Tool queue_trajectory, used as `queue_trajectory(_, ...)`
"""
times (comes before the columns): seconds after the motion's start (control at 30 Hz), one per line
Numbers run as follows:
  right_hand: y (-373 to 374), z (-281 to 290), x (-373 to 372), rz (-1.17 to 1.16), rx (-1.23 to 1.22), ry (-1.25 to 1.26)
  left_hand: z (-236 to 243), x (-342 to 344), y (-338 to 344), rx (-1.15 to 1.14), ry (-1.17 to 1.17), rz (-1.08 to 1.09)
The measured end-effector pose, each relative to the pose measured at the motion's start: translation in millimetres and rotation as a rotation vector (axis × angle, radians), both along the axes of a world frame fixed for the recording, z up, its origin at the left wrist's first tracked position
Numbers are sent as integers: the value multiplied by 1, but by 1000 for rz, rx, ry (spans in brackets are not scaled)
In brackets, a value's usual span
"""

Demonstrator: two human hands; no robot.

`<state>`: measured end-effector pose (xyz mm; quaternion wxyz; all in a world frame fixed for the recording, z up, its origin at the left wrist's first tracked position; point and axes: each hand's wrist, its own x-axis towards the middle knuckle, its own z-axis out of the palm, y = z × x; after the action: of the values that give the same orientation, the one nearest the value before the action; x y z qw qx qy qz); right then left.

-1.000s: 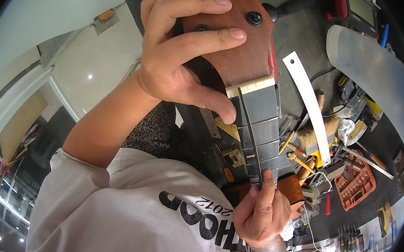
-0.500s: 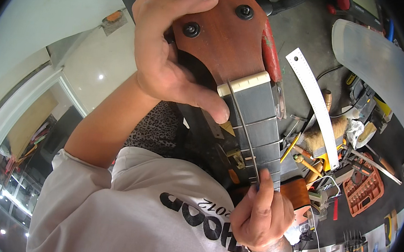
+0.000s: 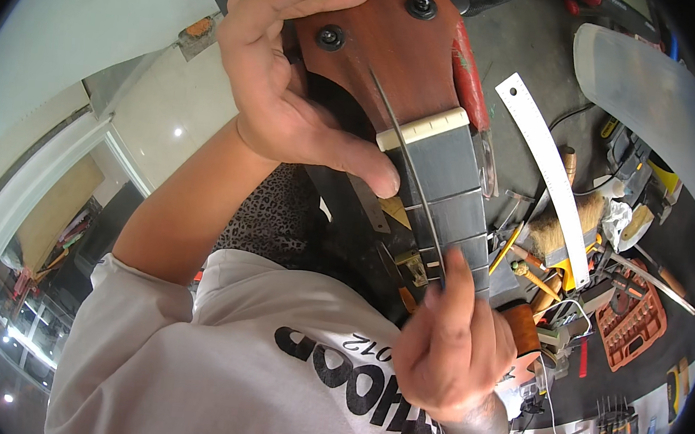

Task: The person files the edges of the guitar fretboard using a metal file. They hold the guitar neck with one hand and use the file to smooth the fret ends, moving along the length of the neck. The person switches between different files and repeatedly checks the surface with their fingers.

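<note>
Compared with half a second ago, the thin dark file (image 3: 417, 182) reaches farther across the cream nut (image 3: 423, 129): its tip, close by the nut then, now lies over the brown headstock (image 3: 396, 43), and the right hand (image 3: 459, 342) is nearer to the nut. The file crosses the nut near its left end, its long axis running along the neck and almost parallel to the left edge of the dark fretboard (image 3: 460, 210). Whether it sits down in a slot of the nut is too small to tell.

From the right hand's fingers, the file points away from the person, up and leftward over the nut. This hand grasps the file's near end, on the fretboard side of the nut, with the index finger stretched forward along it and the other fingers curled; its outline is partly blurred. Its forearm comes in from below.

Closer to the nut is the left hand (image 3: 268, 86), to its left. Its fingers are released and spread, reaching onto the headstock beyond the nut, while the thumb extends to just left of the fretboard, slightly below the nut. It grips no tool.

Just right of the nut is a red handle (image 3: 470, 79); farther right of it lie a white ruler (image 3: 547, 164) and a bristle brush (image 3: 570, 224).
</note>
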<state>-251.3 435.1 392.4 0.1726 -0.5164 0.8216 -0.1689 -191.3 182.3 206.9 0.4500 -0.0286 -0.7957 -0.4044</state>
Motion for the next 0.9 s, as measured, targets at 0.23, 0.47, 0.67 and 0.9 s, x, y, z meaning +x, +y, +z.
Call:
queue_trajectory(0.23, -10, -7, -7, 29, -19, 9, -7, -3, 0, -43, 32, 37)
queue_trajectory(0.47, 4, -6, -1, -22, -45, 16, -2, -3, -1, -38, 17, 16)
queue_trajectory(0.67, 21, 4, 1, -52, 6, -47, -1, -4, 1, 14, 41, -2)
queue_trajectory(0.9, 5, -10, -1, -21, -56, 20, -1, 0, -3, -57, -4, 10)
